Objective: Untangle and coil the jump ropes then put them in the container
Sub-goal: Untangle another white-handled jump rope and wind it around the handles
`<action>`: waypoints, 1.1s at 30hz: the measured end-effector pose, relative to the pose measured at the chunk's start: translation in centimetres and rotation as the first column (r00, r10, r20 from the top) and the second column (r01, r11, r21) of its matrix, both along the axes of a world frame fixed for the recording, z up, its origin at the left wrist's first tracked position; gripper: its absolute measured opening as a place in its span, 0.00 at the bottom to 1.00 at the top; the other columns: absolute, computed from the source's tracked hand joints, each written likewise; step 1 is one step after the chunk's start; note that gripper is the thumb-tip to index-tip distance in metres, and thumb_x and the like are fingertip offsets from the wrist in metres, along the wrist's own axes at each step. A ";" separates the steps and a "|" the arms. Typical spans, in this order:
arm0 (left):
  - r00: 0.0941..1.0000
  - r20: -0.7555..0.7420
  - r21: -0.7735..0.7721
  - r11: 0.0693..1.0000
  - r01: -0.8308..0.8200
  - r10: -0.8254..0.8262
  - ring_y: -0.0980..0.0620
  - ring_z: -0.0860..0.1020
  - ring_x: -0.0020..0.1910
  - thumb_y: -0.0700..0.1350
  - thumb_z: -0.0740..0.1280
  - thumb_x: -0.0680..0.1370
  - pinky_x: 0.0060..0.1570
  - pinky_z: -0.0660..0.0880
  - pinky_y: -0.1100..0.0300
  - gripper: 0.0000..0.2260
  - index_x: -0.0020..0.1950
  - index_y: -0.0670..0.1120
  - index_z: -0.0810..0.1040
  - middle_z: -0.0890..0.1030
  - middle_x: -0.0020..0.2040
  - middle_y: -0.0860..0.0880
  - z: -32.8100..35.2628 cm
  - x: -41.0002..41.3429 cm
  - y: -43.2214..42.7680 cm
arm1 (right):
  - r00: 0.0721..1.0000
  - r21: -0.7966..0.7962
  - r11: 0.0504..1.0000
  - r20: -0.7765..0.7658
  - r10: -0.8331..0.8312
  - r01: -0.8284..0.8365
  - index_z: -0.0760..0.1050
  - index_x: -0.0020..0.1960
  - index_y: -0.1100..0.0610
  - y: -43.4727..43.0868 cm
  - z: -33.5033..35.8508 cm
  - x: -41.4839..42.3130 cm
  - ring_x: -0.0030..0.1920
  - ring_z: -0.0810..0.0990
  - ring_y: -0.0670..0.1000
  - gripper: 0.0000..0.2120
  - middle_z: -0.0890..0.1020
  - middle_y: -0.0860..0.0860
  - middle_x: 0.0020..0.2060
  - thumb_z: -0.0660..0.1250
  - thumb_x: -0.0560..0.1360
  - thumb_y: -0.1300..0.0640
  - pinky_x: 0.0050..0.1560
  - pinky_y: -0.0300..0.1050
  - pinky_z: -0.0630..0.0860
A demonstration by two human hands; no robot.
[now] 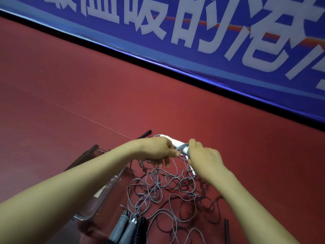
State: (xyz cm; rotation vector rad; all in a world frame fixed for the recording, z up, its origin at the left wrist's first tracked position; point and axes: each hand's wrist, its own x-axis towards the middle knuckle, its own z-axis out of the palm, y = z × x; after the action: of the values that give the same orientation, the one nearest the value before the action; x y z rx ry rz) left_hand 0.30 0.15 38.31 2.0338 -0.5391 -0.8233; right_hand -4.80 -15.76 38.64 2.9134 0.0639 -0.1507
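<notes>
Red mat (70, 85): smooth floor covering, everything lies on it. A blue banner w/ big white characters (211, 32) runs along the far edge.
White pair: two white plastic rope handles (173, 142), held side by side, lifted just over the far side of the tangle.
Left hand (156, 150): thumb + forefinger clamped on the white handles; other fingers hang loose below.
Right hand (205, 158): fingertips pinched together on the thin grey cord (183, 148) right where it loops round the handles. Exact finger lie partly hidden.
Tangle: grey cord + thin black cord (207, 205) in loose overlapping loops on the mat, between the two forearms. Not yet freed.
Other handles: two grey ribbed handles (123, 226) and a black ribbed handle (140, 228) at the near edge; a slim black handle (226, 228) off to the right.
Container: clear plastic rectangular bin (98, 205), just left of the tangle, partly under the left forearm. No coiled rope seen in it, so early in the task.
Step, as I read it: winding grey cord round the white pair.
Doing it well: keep the left-hand clamp firm so the pair doesn't splay. Feed cord w/ light tension and lay turns next to each other, not crossed.
Watch: the grey runs through the black loops. Lift each crossing clear before pulling, or a knot cinches tight. Can't tell which handles each grey strand ends at, so trace before tugging.
</notes>
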 end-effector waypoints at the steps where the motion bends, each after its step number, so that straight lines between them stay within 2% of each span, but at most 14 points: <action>1: 0.999 -0.038 -0.014 1.000 0.003 -0.004 0.56 0.70 0.21 0.47 0.63 0.82 0.22 0.68 0.65 0.09 0.45 0.43 0.75 0.79 0.31 0.48 -0.1 0.1 0.0 | 0.999 -0.019 1.000 0.050 0.004 -0.003 0.60 0.64 0.59 -0.1 -0.1 0.1 0.58 0.79 0.58 0.14 0.74 0.54 0.59 0.57 0.81 0.55 0.43 0.48 0.67; 3: 0.995 -0.101 -0.144 0.989 -0.040 0.025 0.57 0.68 0.21 0.46 0.64 0.81 0.21 0.65 0.66 0.09 0.44 0.43 0.76 0.79 0.31 0.49 -0.3 0.0 -0.2 | 0.991 -0.005 1.000 0.131 -0.008 0.009 0.60 0.64 0.58 -0.5 -0.1 0.2 0.56 0.80 0.58 0.13 0.73 0.54 0.58 0.56 0.82 0.57 0.40 0.47 0.65; 6: 0.975 -0.150 -0.349 0.914 -0.206 0.163 0.57 0.62 0.22 0.48 0.66 0.79 0.23 0.59 0.66 0.10 0.42 0.44 0.78 0.78 0.32 0.49 -0.1 -0.6 -0.7 | 0.974 0.127 0.991 0.219 -0.065 0.037 0.59 0.64 0.58 -1.0 0.0 0.4 0.54 0.79 0.59 0.15 0.73 0.55 0.56 0.58 0.81 0.54 0.40 0.48 0.65; 10: 0.952 -0.183 -0.499 0.811 -0.305 0.245 0.57 0.64 0.25 0.48 0.63 0.81 0.24 0.63 0.67 0.11 0.46 0.43 0.81 0.79 0.35 0.49 0.2 -1.6 -1.7 | 0.957 0.339 0.939 0.255 -0.140 0.047 0.61 0.62 0.60 -1.2 0.6 0.5 0.53 0.78 0.64 0.16 0.76 0.59 0.54 0.60 0.79 0.54 0.40 0.50 0.65; 11: 0.945 -0.219 -0.513 0.796 -0.322 0.241 0.57 0.68 0.26 0.46 0.65 0.80 0.27 0.68 0.67 0.09 0.44 0.44 0.82 0.80 0.35 0.49 0.3 -1.7 -1.8 | 0.951 0.364 0.930 0.270 -0.149 0.042 0.61 0.61 0.60 -1.1 0.7 0.5 0.52 0.78 0.64 0.16 0.76 0.59 0.54 0.61 0.79 0.54 0.40 0.50 0.64; 13: 0.917 -0.321 -0.505 0.776 -0.378 0.238 0.55 0.76 0.32 0.44 0.71 0.76 0.42 0.78 0.60 0.06 0.39 0.47 0.84 0.82 0.36 0.50 0.2 -1.7 -1.8 | 0.942 0.384 0.923 0.301 -0.151 0.025 0.61 0.60 0.60 -1.0 0.9 0.4 0.51 0.78 0.64 0.16 0.76 0.59 0.53 0.61 0.80 0.52 0.39 0.49 0.64; 15: 0.903 -0.359 -0.486 0.778 -0.398 0.238 0.54 0.80 0.35 0.41 0.74 0.72 0.51 0.78 0.54 0.06 0.35 0.48 0.83 0.81 0.34 0.49 0.0 -1.5 -1.6 | 0.939 0.374 0.927 0.316 -0.134 0.006 0.60 0.61 0.60 -1.0 1.0 0.3 0.50 0.78 0.64 0.16 0.76 0.58 0.53 0.60 0.80 0.53 0.38 0.49 0.64; 17: 0.911 -0.334 -0.494 0.778 -0.387 0.242 0.55 0.77 0.30 0.43 0.76 0.69 0.41 0.79 0.58 0.07 0.34 0.47 0.79 0.78 0.33 0.48 0.0 -1.5 -1.7 | 0.940 0.390 0.921 0.316 -0.131 -0.003 0.61 0.60 0.60 -1.1 1.1 0.3 0.49 0.78 0.64 0.15 0.76 0.58 0.52 0.60 0.80 0.54 0.38 0.48 0.64; 19: 0.930 -0.277 -0.528 0.769 -0.359 0.243 0.56 0.68 0.26 0.47 0.75 0.67 0.29 0.69 0.65 0.10 0.36 0.45 0.76 0.74 0.34 0.46 0.1 -1.8 -1.9 | 0.936 0.474 0.881 0.312 -0.163 -0.005 0.61 0.58 0.59 -1.2 1.2 0.3 0.47 0.78 0.65 0.14 0.77 0.59 0.50 0.61 0.79 0.56 0.38 0.50 0.65; 22: 0.944 -0.277 -0.561 0.767 -0.311 0.180 0.57 0.61 0.24 0.51 0.67 0.76 0.24 0.58 0.67 0.12 0.42 0.43 0.74 0.73 0.30 0.50 0.1 -2.2 -2.2 | 0.927 0.703 0.711 0.274 -0.257 -0.010 0.60 0.55 0.56 -1.6 1.9 0.4 0.42 0.76 0.62 0.13 0.77 0.56 0.43 0.63 0.78 0.58 0.37 0.49 0.65; 24: 0.935 -0.309 -0.549 0.770 -0.326 0.176 0.57 0.59 0.24 0.52 0.65 0.78 0.24 0.55 0.67 0.13 0.40 0.44 0.74 0.71 0.29 0.51 -0.3 -2.0 -2.3 | 0.934 0.810 0.586 0.226 -0.278 -0.022 0.60 0.54 0.55 -2.1 2.4 0.6 0.36 0.73 0.50 0.14 0.74 0.50 0.40 0.65 0.77 0.60 0.32 0.44 0.63; 26: 0.924 -0.321 -0.574 0.733 -0.366 0.210 0.57 0.60 0.25 0.49 0.69 0.73 0.25 0.57 0.67 0.10 0.38 0.44 0.74 0.70 0.29 0.51 -0.8 -1.4 -2.2 | 0.967 0.875 0.483 0.137 -0.215 -0.016 0.63 0.53 0.55 -2.2 2.7 0.6 0.32 0.69 0.44 0.15 0.72 0.47 0.38 0.68 0.75 0.61 0.28 0.36 0.64; 31: 0.950 -0.231 -0.649 0.695 -0.310 0.209 0.57 0.63 0.27 0.42 0.71 0.68 0.30 0.61 0.65 0.07 0.38 0.42 0.75 0.71 0.30 0.48 -1.2 -0.5 -1.5 | 0.995 0.989 0.121 -0.087 0.040 0.082 0.66 0.47 0.54 -2.2 2.8 -0.2 0.25 0.65 0.43 0.18 0.71 0.47 0.30 0.75 0.69 0.59 0.26 0.37 0.62; 33: 0.960 -0.182 -0.650 0.707 -0.280 0.213 0.57 0.66 0.26 0.41 0.72 0.67 0.30 0.63 0.66 0.06 0.37 0.42 0.75 0.74 0.29 0.48 -1.1 -0.6 -1.6 | 0.993 0.993 -0.038 -0.107 0.051 0.109 0.66 0.46 0.55 -1.8 3.1 -0.5 0.23 0.64 0.43 0.19 0.71 0.48 0.28 0.74 0.66 0.51 0.23 0.35 0.60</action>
State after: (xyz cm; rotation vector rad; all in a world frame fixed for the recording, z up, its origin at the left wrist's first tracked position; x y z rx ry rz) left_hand -0.29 -1.44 37.22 1.3407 -0.4138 -0.4550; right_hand -5.26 -17.54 41.75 4.5012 0.2206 -0.4562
